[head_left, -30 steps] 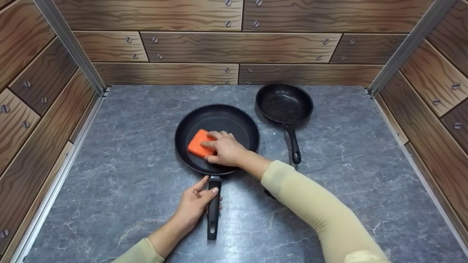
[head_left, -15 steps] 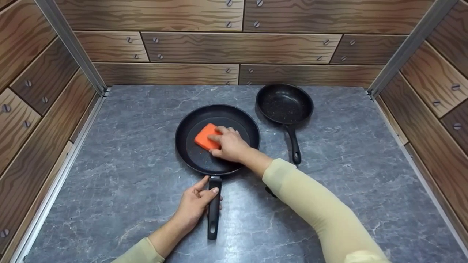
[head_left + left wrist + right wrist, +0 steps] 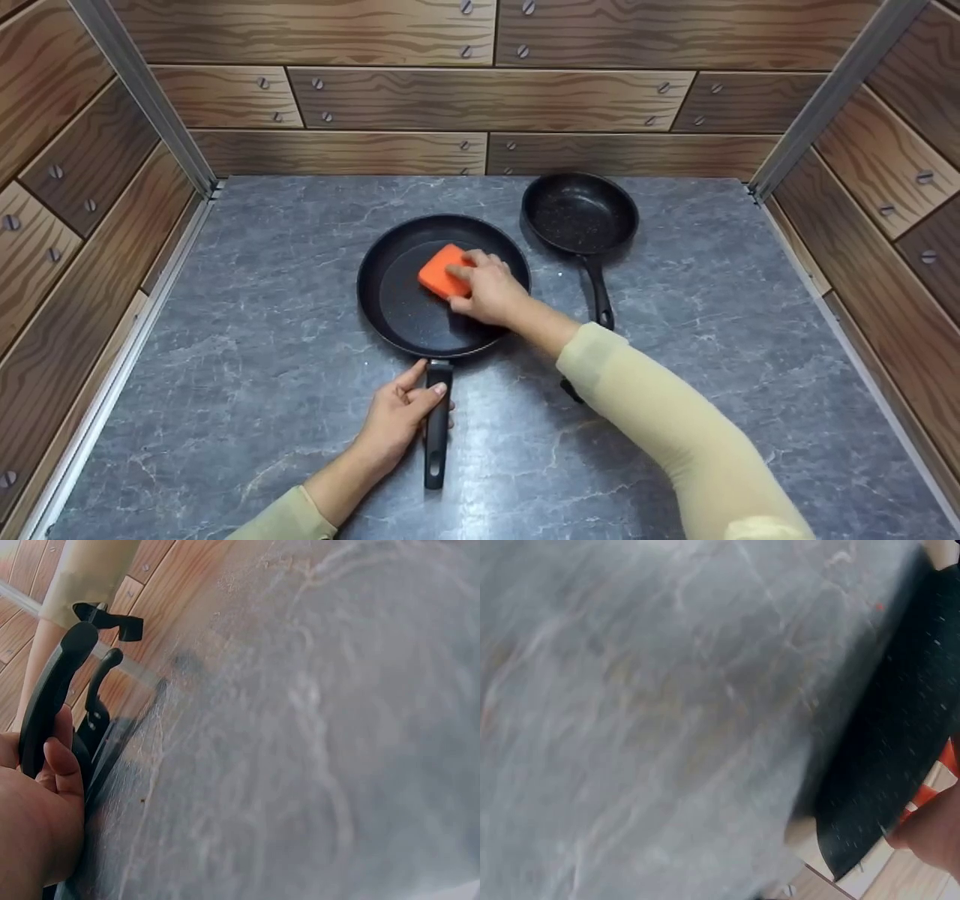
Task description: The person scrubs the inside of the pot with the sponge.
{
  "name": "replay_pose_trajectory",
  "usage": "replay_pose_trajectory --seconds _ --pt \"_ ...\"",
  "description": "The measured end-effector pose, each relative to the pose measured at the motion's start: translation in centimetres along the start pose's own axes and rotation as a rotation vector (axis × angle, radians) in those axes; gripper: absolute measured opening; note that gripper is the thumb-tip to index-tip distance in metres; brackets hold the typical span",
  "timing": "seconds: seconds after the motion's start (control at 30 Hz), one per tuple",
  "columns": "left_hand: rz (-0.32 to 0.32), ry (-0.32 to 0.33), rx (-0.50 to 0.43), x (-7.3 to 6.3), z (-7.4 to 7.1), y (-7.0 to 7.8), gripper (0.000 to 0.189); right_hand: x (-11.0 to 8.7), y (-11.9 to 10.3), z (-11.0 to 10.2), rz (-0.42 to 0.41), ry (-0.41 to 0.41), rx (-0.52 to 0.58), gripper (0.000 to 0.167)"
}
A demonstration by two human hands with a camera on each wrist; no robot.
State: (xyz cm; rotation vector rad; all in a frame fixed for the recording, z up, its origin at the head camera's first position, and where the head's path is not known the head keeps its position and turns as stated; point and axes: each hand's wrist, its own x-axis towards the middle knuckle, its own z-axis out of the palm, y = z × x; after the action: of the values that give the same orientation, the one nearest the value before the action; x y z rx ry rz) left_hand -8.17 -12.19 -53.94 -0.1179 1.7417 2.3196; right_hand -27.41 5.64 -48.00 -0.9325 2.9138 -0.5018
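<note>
A large black frying pan (image 3: 409, 319) lies in the middle of the grey marbled table, its handle (image 3: 435, 454) toward me. My left hand (image 3: 391, 421) grips that handle near the pan, thumb on top and fingers underneath. In the left wrist view the same handle (image 3: 54, 694) rises from the hand's grasp. Inside the pan, my right hand (image 3: 491, 291) holds an orange sponge (image 3: 438, 271) against the bottom, fingers over it and thumb at its near side. The right wrist view shows the pan's speckled wall (image 3: 892, 727), with the sponge mostly hidden behind it.
A smaller speckled black frying pan (image 3: 579, 216) sits at the back right, handle toward me, close to the larger pan. Wood-patterned walls (image 3: 390, 97) enclose the table (image 3: 255, 300) at the back and sides, with metal posts (image 3: 142, 97) at the corners.
My right hand has slid the sponge across the pan's bottom, from the left side up and to the right. The left hand and both pans stay in place.
</note>
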Motion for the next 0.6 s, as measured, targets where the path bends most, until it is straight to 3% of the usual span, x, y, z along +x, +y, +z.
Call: replay_pose_trajectory --seconds 0.27,0.6 --pt "0.005 -0.005 -0.015 0.0 0.0 -0.1 0.082 -2.3 1.0 -3.5 -0.043 0.127 0.043 0.06" --pt "-0.003 -0.002 -0.018 0.0 0.1 0.0 0.083 -6.2 4.0 -7.3 -0.059 0.248 0.024 0.055"
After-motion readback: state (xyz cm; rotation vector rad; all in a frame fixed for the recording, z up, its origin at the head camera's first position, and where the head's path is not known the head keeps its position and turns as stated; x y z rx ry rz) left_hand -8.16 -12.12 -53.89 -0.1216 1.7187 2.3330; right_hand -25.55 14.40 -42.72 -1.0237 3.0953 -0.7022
